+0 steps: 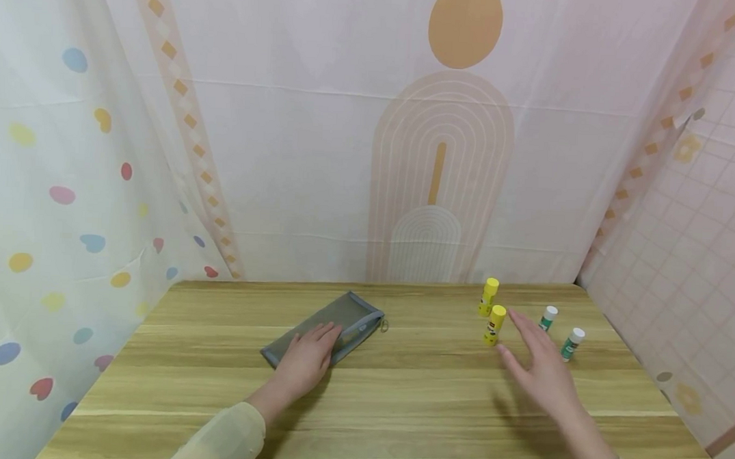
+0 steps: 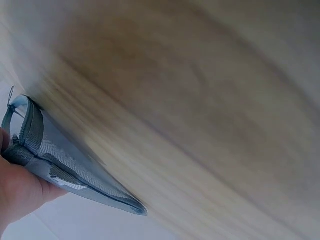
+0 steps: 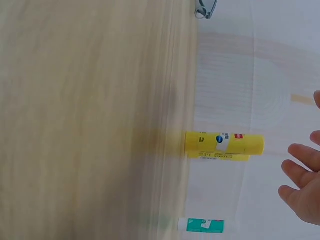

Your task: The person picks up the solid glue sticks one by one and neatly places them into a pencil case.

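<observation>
My left hand [image 1: 305, 359] rests on a flat grey-blue zippered pouch [image 1: 357, 328], which lies on the table left of centre. In the left wrist view the thumb lies along the pouch [image 2: 75, 170] near its zipper. My right hand [image 1: 546, 374] hovers at the right with thumb and fingers spread, holding nothing. Just left of its fingertips stands a yellow glue stick [image 1: 495, 325], with a second yellow glue stick [image 1: 488, 298] behind it. Beyond the right hand are two glue sticks with white caps and green labels, one partly hidden [image 1: 548, 319], the other farther right [image 1: 572, 344].
A wooden table [image 1: 409, 409] spans the work area. Behind it hangs a pale patterned curtain [image 1: 309, 165], with a dotted curtain [image 1: 65, 244] on the left and a checked one [image 1: 680, 270] on the right. A small ring [image 1: 384, 326] hangs from the pouch's zipper end.
</observation>
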`<state>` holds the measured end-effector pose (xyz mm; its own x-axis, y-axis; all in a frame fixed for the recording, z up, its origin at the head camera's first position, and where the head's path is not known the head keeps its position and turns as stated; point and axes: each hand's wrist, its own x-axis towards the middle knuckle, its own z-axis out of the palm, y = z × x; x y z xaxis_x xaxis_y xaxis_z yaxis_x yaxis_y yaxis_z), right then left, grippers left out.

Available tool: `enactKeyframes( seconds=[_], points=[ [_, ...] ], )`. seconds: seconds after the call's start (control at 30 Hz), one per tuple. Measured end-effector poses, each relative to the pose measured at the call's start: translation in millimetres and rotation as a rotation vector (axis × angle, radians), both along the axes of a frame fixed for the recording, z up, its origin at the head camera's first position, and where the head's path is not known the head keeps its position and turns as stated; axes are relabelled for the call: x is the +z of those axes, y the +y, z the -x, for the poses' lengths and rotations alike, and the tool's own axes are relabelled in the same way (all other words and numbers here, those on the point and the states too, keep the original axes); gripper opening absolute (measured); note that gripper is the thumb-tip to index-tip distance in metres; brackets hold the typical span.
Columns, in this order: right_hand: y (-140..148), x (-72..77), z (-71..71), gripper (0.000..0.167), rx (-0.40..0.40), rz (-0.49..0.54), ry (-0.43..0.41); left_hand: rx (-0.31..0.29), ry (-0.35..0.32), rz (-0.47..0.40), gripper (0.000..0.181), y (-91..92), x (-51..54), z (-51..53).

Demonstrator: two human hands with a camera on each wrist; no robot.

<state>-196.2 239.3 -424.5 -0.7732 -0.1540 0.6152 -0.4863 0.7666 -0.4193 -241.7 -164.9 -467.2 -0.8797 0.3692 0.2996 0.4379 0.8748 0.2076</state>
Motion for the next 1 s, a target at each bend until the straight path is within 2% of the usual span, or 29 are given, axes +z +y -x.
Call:
enactKeyframes(
  seconds=[0.5,1.0],
  points=[
    [6.7,-1.6,12.1,0.058,-0.105,0.073,-0.16,0.001,0.027,-0.023,0.042,-1.0,2.5,0.0],
    [7.8,-7.8,34.1,0.064,-0.1,0.177,-0.338,-0.003,0.024,-0.029,0.042,-2.3,2.3,1.1]
  ],
)
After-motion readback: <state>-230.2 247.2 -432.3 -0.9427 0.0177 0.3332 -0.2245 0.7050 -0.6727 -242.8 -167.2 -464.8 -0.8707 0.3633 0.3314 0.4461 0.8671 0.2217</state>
